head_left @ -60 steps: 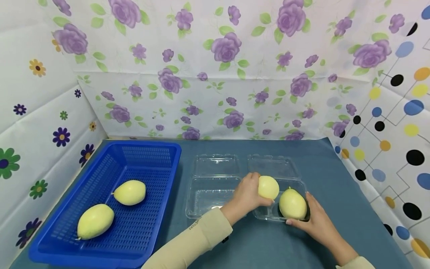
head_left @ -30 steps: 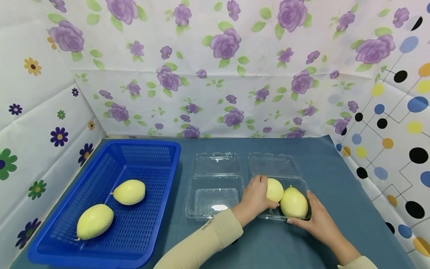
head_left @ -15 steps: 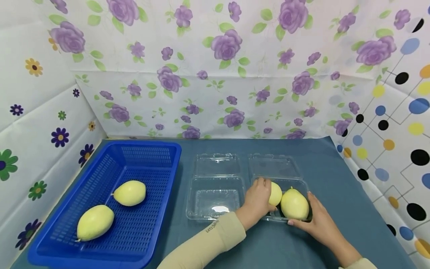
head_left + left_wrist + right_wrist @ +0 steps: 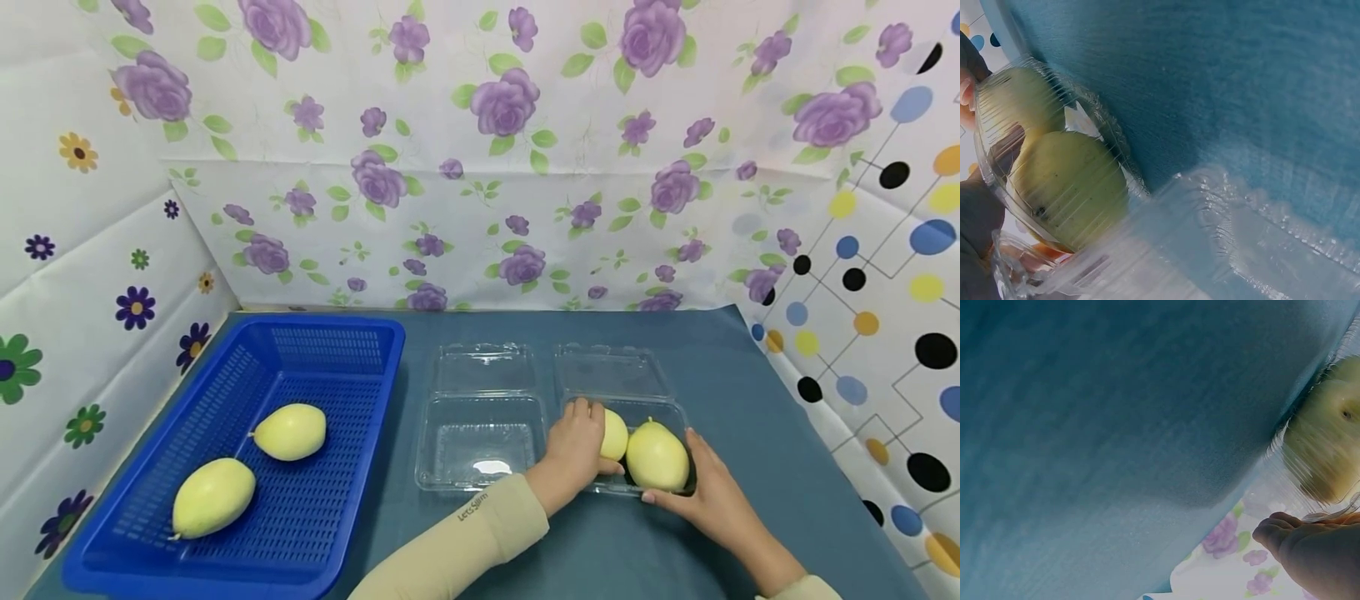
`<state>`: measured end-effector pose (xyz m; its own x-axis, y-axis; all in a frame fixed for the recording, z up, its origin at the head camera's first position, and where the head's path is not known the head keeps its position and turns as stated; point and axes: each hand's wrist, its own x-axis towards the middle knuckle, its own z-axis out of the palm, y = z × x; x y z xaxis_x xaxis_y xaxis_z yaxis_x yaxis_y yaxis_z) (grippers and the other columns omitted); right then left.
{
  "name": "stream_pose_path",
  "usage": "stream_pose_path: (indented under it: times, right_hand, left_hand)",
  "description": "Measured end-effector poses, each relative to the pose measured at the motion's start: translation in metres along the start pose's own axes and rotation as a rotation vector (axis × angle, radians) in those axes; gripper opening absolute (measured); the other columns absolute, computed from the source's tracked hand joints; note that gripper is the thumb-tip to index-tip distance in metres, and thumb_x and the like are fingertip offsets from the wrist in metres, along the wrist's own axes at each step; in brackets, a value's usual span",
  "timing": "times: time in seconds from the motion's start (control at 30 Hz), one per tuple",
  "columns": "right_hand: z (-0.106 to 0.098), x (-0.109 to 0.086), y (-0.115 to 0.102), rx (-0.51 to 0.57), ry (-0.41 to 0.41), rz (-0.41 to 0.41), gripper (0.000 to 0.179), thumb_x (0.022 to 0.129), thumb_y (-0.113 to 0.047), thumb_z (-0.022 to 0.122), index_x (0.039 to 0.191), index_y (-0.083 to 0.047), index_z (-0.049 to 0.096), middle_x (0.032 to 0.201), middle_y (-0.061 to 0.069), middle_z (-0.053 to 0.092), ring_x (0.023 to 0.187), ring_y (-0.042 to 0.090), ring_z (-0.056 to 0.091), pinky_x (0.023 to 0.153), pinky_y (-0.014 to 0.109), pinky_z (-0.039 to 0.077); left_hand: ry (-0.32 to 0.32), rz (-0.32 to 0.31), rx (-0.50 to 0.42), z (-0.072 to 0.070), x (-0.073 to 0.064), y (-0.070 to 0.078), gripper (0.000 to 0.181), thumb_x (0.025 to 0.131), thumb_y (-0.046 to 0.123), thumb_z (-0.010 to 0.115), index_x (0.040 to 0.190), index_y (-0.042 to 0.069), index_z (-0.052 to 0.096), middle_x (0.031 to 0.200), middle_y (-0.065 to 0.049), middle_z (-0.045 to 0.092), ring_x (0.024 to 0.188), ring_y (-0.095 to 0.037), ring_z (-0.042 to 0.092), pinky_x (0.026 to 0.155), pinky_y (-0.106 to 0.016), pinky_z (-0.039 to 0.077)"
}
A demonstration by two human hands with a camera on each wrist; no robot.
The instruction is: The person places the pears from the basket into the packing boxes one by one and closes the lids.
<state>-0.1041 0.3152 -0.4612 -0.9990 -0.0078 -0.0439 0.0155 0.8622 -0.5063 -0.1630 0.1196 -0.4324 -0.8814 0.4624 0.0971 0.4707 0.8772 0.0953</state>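
Note:
Inside the clear plastic clamshell container [image 4: 615,371] on the right are two pale yellow, pear-shaped fruits. My left hand [image 4: 573,446] grips the left fruit [image 4: 615,435] from its left side, thumb at the front and fingers over the back. Beside it the other fruit [image 4: 657,455] stands with its stem up. My right hand [image 4: 708,487] holds this container by its front right corner, thumb at the front rim and fingers along the right side. In the left wrist view both fruits [image 4: 1069,187] show through the ribbed wall.
A second open clamshell container [image 4: 480,442] stands just to the left, nothing in it. Further left, a blue plastic basket [image 4: 390,375] holds two more pale yellow fruits [image 4: 291,432]. Patterned sheets [image 4: 480,233] rise behind and at both sides of the blue-green tabletop [image 4: 600,558].
My left hand has moved right and down with its fruit, from above the container to down inside it beside the other fruit. My right hand has stayed at the container's corner.

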Motion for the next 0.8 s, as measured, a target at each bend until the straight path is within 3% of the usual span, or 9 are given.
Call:
stream_pose_path:
  times: [0.27,0.53,0.67,0.8]
  right_hand:
    - [0.000,0.000,0.000,0.004,-0.002,-0.009,0.121,0.072,-0.056,0.075,0.144,0.018,0.012,0.142,0.045,0.020,0.126,0.061,0.026,0.092,0.071,0.033]
    - [0.000,0.002,0.000,0.019,-0.005,-0.037,0.119,0.073,-0.056,0.074,0.145,0.016,0.011,0.144,0.043,0.019,0.128,0.061,0.023,0.093,0.072,0.032]
    - [0.000,0.000,0.003,0.013,-0.007,-0.052,0.118,0.073,-0.053,0.075,0.146,0.015,0.011,0.145,0.042,0.018,0.130,0.060,0.021,0.094,0.073,0.029]
    - [-0.004,-0.003,0.007,0.025,0.000,-0.056,0.105,0.083,-0.048,0.068,0.146,0.015,0.012,0.146,0.042,0.016,0.130,0.060,0.020,0.095,0.074,0.026]
  left_hand:
    - [-0.014,0.009,-0.068,-0.001,-0.002,-0.003,0.088,0.070,0.068,0.068,0.133,0.009,0.049,0.118,-0.007,0.054,0.107,-0.017,0.054,0.072,-0.021,0.053]
    - [0.001,0.001,-0.212,-0.007,-0.002,-0.011,0.085,0.070,0.067,0.070,0.128,0.007,0.052,0.116,-0.007,0.055,0.102,-0.018,0.056,0.069,-0.026,0.054]
    - [-0.010,-0.019,-0.263,-0.013,-0.001,-0.014,0.086,0.074,0.068,0.065,0.131,0.006,0.050,0.123,-0.009,0.054,0.108,-0.020,0.055,0.076,-0.027,0.054]
    - [-0.017,-0.065,-0.403,-0.019,0.003,-0.017,0.084,0.079,0.067,0.061,0.134,0.005,0.047,0.128,-0.011,0.051,0.115,-0.023,0.052,0.085,-0.031,0.052]
